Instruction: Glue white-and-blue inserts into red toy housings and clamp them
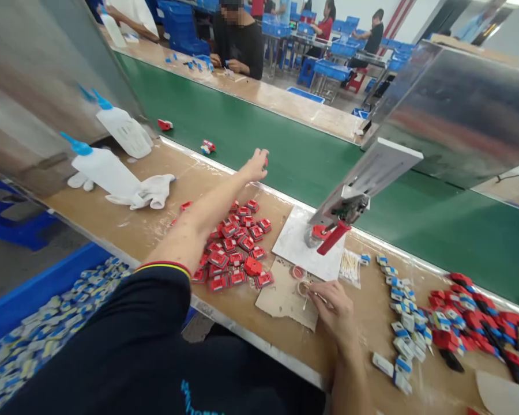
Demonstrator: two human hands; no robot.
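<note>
My left hand (pixel 256 165) reaches out over the near edge of the green conveyor belt (pixel 294 155), fingers curled around a small red part (pixel 266 162), mostly hidden. Under that forearm lies a pile of red plastic parts (pixel 236 242). My right hand (pixel 335 305) pinches a thin cotton swab (pixel 320 296), its tip at a small round cup (pixel 303 288). Beside this stands another small cup (pixel 298 272) with reddish contents, both on a torn cardboard piece (pixel 274 294). Behind them, a toggle clamp with a red handle (pixel 334 237) is mounted on a white board (pixel 285 242).
White bottles with blue tips (pixel 108 173) and white gloves (pixel 153 191) lie at left. A bag of cotton swabs (pixel 350 268), blue-and-white parts (pixel 402 328) and red-and-black assemblies (pixel 471 317) are at right. A blue bin (pixel 38 288) holds many parts. Across the belt sits a co-worker (pixel 237 43).
</note>
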